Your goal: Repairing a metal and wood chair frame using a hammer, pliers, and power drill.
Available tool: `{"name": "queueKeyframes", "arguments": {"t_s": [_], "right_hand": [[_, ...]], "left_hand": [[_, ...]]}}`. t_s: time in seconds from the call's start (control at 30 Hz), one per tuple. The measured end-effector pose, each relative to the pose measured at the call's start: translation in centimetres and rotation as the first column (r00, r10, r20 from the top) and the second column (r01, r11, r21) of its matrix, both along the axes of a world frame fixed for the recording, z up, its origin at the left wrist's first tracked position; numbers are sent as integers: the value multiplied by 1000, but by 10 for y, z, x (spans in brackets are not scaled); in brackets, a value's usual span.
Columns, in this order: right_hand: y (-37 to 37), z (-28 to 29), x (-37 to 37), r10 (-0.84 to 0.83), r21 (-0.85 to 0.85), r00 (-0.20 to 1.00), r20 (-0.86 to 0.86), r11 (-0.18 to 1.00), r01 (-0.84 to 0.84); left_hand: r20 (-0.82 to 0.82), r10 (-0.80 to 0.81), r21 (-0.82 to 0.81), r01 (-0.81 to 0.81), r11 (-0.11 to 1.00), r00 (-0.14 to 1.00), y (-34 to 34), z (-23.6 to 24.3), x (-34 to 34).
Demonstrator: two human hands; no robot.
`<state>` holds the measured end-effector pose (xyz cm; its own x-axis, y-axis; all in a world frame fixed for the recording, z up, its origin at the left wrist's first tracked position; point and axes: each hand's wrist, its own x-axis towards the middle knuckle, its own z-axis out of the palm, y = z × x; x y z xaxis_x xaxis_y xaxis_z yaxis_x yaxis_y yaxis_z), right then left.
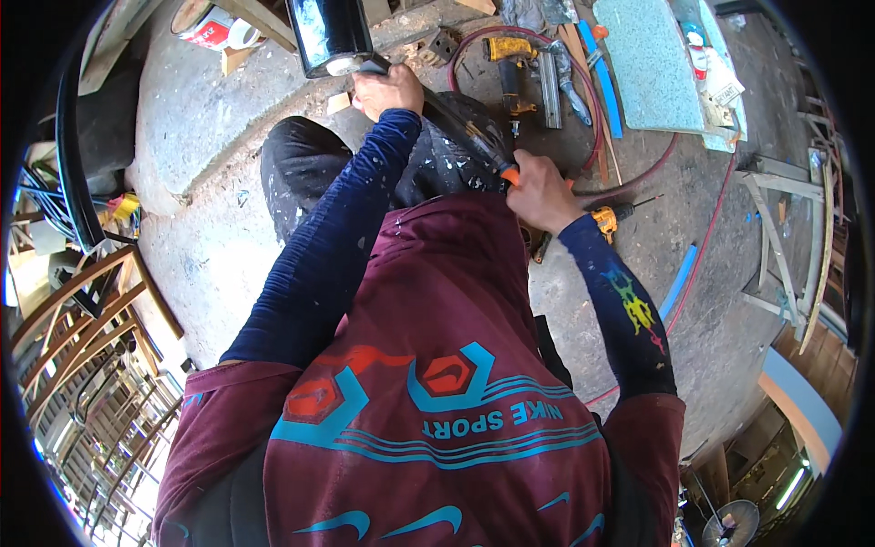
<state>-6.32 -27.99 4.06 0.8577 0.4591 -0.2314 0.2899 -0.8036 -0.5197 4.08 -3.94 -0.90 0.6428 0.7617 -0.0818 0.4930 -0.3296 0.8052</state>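
Note:
A dark, narrow bar (447, 118) slants over my lap. My left hand (387, 91) is wrapped round its upper end, beside the pale end of a glossy black, rounded piece (330, 35). Lower down, my right hand (544, 193) is closed on a tool with an orange handle (509, 174), held against the bar's near end. My fingers cover most of that tool, so its kind does not show. Dark trousers (305, 164) with white paint spots lie under the bar.
Right of my knees lie a yellow-and-black power tool (510, 68), a metal strip (550, 91) and a red hose (597, 114). Near my right forearm is a yellow drill (609, 219). Farther right are a pale speckled board (643, 64) and a wooden frame (779, 228). Chair frames (91, 319) stand left.

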Motion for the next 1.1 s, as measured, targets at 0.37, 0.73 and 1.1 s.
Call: {"name": "queueKeyframes", "arguments": {"t_s": [0.37, 0.73, 1.1], "right_hand": [[-60, -17, -51, 309, 428, 297, -904, 688, 586], [-21, 40, -4, 64, 631, 666, -743, 400, 665], [-29, 13, 21, 0, 291, 1000, 29, 957, -8]], "left_hand": [[236, 48, -356, 40, 934, 971, 26, -23, 5], [214, 78, -198, -35, 980, 974, 32, -61, 13], [202, -76, 108, 55, 993, 977, 12, -15, 13]]}}
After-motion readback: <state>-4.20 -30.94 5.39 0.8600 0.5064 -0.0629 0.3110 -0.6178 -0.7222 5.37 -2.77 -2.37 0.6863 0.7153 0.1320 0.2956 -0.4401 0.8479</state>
